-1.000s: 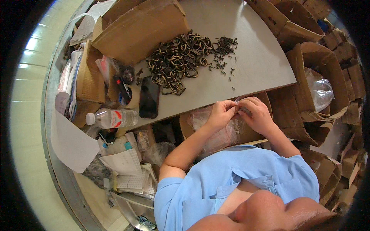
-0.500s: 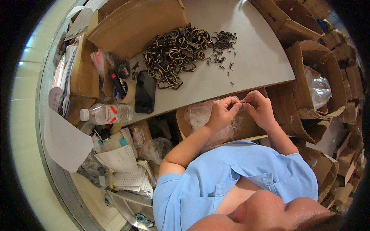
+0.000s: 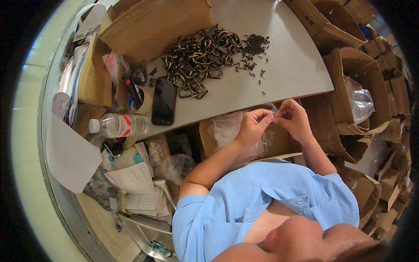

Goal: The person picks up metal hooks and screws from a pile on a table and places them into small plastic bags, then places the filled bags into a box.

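Observation:
My left hand and my right hand meet just off the table's near edge, fingertips pinched together. Between them a small clear plastic bag shows its upper part; the fingers cover the rest. Below the hands, a cardboard box holds more clear plastic bags. On the table beyond lies a heap of bronze-coloured metal buckles, with a pile of small dark screws at its right. A few screws are scattered toward the near edge.
A black phone and a water bottle lie along the table's left side. Behind the buckles stands a cardboard flap. Open cartons crowd the right. Papers are stacked at lower left.
My right hand has risen slightly, its wrist bent a little more. More of the clear plastic bag shows above the fingertips. The view has shifted slightly.

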A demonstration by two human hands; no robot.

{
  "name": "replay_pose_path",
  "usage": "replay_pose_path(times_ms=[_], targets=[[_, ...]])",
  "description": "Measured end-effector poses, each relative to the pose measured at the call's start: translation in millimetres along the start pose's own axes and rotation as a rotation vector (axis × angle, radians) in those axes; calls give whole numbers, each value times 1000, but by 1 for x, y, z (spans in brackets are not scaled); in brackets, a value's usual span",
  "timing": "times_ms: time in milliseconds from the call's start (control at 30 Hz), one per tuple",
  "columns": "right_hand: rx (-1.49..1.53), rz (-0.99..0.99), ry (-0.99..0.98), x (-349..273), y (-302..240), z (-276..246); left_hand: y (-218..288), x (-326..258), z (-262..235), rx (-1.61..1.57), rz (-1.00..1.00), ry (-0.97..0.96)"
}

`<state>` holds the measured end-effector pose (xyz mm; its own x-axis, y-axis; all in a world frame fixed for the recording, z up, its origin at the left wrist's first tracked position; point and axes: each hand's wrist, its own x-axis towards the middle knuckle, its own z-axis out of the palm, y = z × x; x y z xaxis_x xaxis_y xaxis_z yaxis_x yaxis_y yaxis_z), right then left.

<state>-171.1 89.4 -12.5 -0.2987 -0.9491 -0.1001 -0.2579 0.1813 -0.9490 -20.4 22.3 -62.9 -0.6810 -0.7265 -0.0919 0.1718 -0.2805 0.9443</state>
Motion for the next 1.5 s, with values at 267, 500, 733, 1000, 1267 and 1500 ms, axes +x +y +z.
replay_pose_path(times_ms=[267,500,733,1000,1267,1500], targets=[[-261,-60,-46,-3,-3,2,12,-1,1,486,85,23],[-612,-363,95,-7,6,11,14,1,-1,673,28,40],[-510,-392,-326,-6,-11,-19,-3,12,-14,-91,-150,-108],[-538,-589,-398,-3,-30,-32,2,6,-16,-268,-222,-37],[-625,-633,-485,0,-48,-44,43,12,-33,688,-24,165],[-629,-642,-576,19,-54,-17,34,3,-8,930,687,-8]])
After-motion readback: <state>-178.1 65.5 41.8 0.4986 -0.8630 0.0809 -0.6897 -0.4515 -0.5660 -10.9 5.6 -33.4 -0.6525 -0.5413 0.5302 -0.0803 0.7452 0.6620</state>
